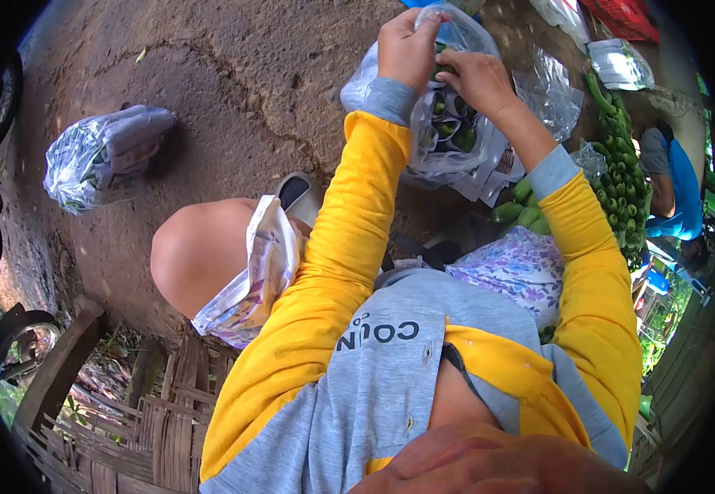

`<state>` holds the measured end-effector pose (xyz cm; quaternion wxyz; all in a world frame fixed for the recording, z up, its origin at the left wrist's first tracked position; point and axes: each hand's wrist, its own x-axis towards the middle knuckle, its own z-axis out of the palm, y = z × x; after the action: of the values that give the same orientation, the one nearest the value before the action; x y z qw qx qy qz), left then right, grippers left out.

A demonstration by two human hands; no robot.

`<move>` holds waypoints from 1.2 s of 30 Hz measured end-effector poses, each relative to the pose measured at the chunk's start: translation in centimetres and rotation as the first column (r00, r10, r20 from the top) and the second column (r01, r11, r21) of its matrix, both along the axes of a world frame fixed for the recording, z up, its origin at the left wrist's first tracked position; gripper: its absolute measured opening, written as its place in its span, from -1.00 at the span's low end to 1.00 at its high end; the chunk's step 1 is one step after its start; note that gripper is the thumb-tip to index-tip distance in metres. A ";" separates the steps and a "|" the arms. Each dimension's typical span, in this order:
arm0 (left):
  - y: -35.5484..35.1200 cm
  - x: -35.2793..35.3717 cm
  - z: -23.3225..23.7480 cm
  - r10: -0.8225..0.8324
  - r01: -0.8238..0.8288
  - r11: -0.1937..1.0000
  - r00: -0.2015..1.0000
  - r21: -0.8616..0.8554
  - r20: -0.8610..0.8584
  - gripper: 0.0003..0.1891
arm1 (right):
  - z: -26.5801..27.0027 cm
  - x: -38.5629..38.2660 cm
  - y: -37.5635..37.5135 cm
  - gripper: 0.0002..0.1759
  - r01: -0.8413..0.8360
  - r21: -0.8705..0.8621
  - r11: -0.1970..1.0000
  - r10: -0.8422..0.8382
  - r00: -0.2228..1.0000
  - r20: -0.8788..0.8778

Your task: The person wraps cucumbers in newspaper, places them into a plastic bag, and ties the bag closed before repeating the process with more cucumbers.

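Observation:
My left hand (407,51) is closed on the gathered rim of a clear plastic bag (489,140), near its top. At the bag's mouth my right hand (479,81) has its fingers bent around a dark green piece of produce (442,70), whose kind I cannot make out. Inside the bag, more dark green pieces (463,136) sit among white paper. Printed paper sheets (485,177) lie under the bag's right side. Several plump green fruits or vegetables (528,216) lie beside my lap, below the right forearm.
A filled, paper-lined plastic bag (109,156) lies on the ground at left; another packed bundle (621,64) is at upper right. Right of me is a big pile of green produce (621,177). Another person in blue (687,193) sits beyond. A red crate (623,16) stands at the back.

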<state>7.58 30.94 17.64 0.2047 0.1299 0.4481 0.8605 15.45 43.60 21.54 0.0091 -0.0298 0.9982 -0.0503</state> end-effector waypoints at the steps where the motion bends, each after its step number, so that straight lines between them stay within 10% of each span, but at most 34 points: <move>1: 0.1 0.5 0.6 -0.037 0.037 0.999 0.999 -0.007 0.031 -0.74 | 0.3 0.2 -0.2 -0.73 0.037 0.048 0.998 -0.039 0.998 0.041; 6: 2.1 2.6 2.7 0.230 -0.268 0.955 0.939 -0.127 -0.255 -0.82 | -1.0 0.1 0.2 -0.78 0.179 0.164 0.970 -0.188 0.981 0.041; 18: 2.4 3.4 4.5 0.392 -0.443 0.822 0.896 -0.358 -0.207 -0.80 | -0.3 2.3 -1.2 -0.82 0.257 0.172 0.951 -0.271 0.960 0.063; 24: 0.7 1.2 2.6 0.403 -0.421 0.749 0.902 -0.511 -0.153 -0.80 | -2.3 8.1 -6.2 -0.53 -0.036 -0.148 0.988 0.020 0.994 -0.110; 28: -1.0 0.4 2.2 0.439 -0.410 0.783 0.897 -0.468 -0.051 -0.82 | -4.1 5.0 -6.0 -0.36 -0.189 -0.080 0.979 0.168 0.961 -0.219; 31: -0.4 0.6 2.6 0.508 -0.475 0.793 0.861 -0.382 -0.016 -0.84 | -7.6 3.3 -6.3 -0.39 -0.073 -0.396 0.915 0.041 0.995 -0.089; 36: 1.1 2.8 5.0 0.441 -0.413 0.886 0.891 -0.211 0.105 -0.85 | -7.8 4.9 -5.0 -0.29 -0.125 -0.151 0.981 0.115 0.990 -0.076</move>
<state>10.35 32.01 22.60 0.0540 -0.0565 0.5263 0.8467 20.30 38.60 13.76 -0.0237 -0.0923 0.9874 -0.1261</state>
